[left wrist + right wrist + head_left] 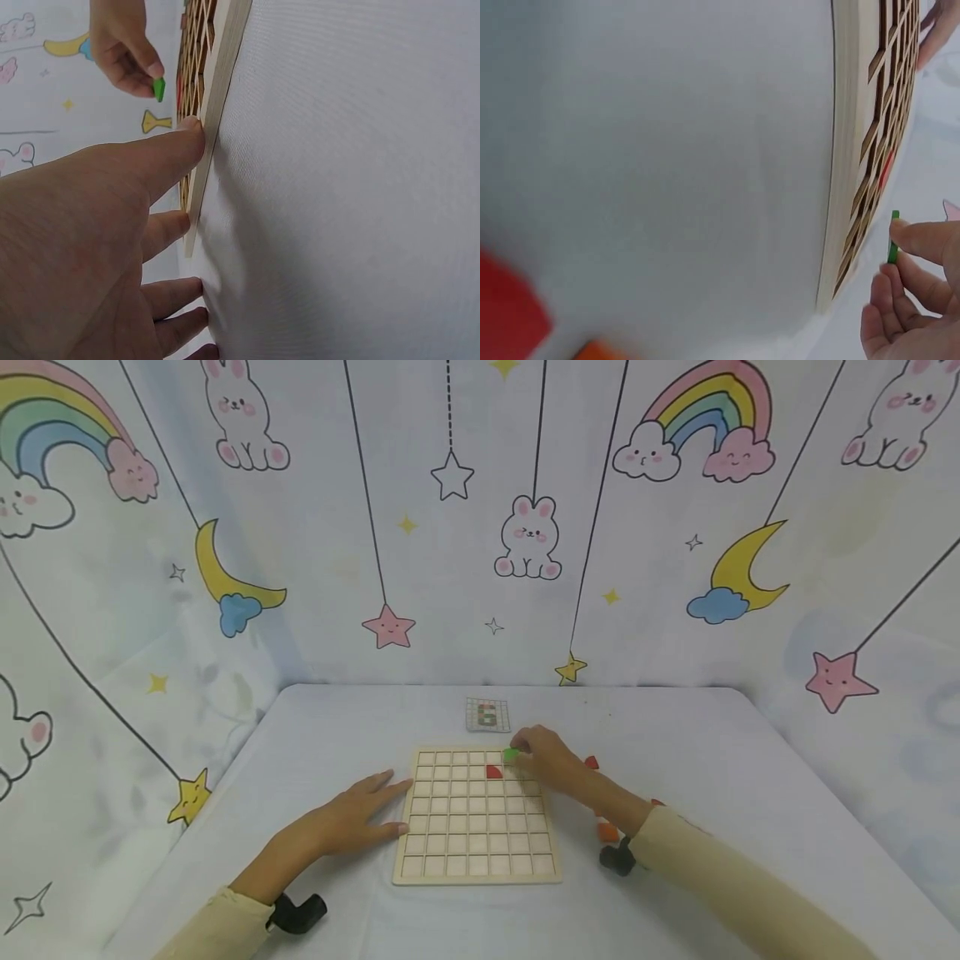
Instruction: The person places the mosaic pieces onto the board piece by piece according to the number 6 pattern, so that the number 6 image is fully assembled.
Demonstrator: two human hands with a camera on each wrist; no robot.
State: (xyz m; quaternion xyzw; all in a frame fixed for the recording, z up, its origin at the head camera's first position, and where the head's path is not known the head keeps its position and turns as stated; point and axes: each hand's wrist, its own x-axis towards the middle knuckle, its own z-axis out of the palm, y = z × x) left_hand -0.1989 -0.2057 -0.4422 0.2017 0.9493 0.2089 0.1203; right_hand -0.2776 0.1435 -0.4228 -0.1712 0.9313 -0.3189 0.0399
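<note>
A square wooden grid board (477, 882) lies on the white tabletop. My left hand (348, 818) lies at its left side, fingers spread, with the thumb and index fingertip touching the frame. Between thumb and fingers, my right hand (546, 758) pinches a small flat green piece (511, 753), over the board's far right part. Seen from the right wrist, this green piece (893, 236) stands on edge in the pinch, above the grid. One red piece with a rounded side (493, 772) sits in a square of the second row from the back.
Behind the board lies a small card (487, 715) with a coloured pattern on a grid. Right of the board are loose pieces, among them a red one (592, 762) and an orange one (607, 832), partly covered by the right forearm. A printed curtain (315, 610) hangs behind the table.
</note>
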